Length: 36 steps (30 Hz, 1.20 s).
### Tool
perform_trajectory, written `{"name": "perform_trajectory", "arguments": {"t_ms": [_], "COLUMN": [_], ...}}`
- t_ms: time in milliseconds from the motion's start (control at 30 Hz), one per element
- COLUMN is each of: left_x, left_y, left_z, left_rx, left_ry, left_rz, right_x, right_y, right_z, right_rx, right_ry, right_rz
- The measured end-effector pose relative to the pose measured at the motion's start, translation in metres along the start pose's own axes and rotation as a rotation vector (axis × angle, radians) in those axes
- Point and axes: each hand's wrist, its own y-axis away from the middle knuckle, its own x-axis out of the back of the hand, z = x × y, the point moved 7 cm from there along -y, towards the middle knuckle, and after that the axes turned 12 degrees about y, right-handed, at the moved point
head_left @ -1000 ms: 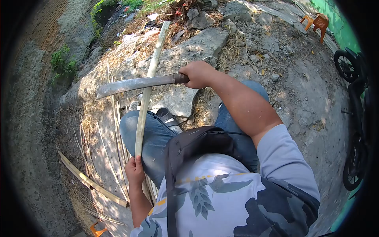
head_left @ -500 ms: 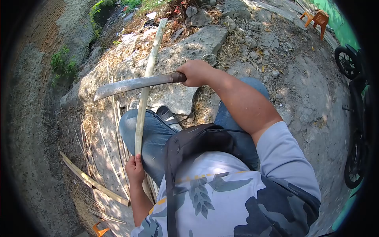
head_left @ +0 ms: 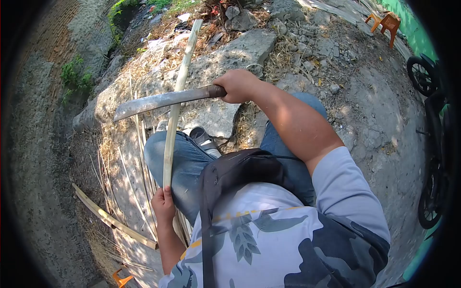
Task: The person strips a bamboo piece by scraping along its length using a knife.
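Note:
My right hand [head_left: 236, 86] is closed round the dark handle of a machete [head_left: 158, 103], whose long grey blade points left. The blade lies across a pale split bamboo strip [head_left: 171, 139]; whether it bites into it I cannot tell. Pinched at its lower end by my left hand [head_left: 163, 203], the strip slants up and away past my bent knee. Thin bamboo slivers [head_left: 139, 192] lie on the ground left of my leg, and a wider bamboo piece [head_left: 115, 222] rests farther left.
A flat stone slab [head_left: 240, 53] and rubble lie ahead of my feet. A rough wall [head_left: 38, 144] runs along the left. An orange plastic chair [head_left: 388, 24] stands far right, above a dark motorbike [head_left: 432, 144]. Part of another orange object [head_left: 121, 278] shows at lower left.
Both hands have barely moved. My right hand and the machete are slightly higher, and the bamboo strip's far end has shifted a little upward.

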Motion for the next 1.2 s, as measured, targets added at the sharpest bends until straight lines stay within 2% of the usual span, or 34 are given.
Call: {"name": "perform_trajectory", "arguments": {"t_ms": [167, 367, 467, 567, 667, 1200], "left_x": [0.0, -0.001, -0.001, -0.001, -0.001, -0.001], "left_y": [0.0, 0.0, 0.0, 0.001, 0.001, 0.0], "left_z": [0.004, 0.008, 0.01, 0.012, 0.008, 0.004], "left_rx": [0.002, -0.017, -0.022, -0.024, -0.012, 0.01], "left_ry": [-0.05, -0.034, -0.042, -0.047, -0.044, -0.026], "left_rz": [-0.048, 0.007, 0.011, 0.015, 0.018, -0.02], "right_x": [0.003, -0.004, -0.002, -0.005, -0.006, -0.013], "right_y": [0.001, -0.002, 0.001, 0.0, 0.0, -0.003], "right_z": [0.003, 0.003, -0.001, 0.0, 0.001, 0.003], "right_rx": [0.014, 0.016, -0.035, 0.012, -0.029, -0.021], "right_ry": [0.011, 0.005, -0.019, -0.025, -0.024, -0.032], "right_rz": [0.05, 0.034, -0.061, 0.002, -0.062, -0.061]}}
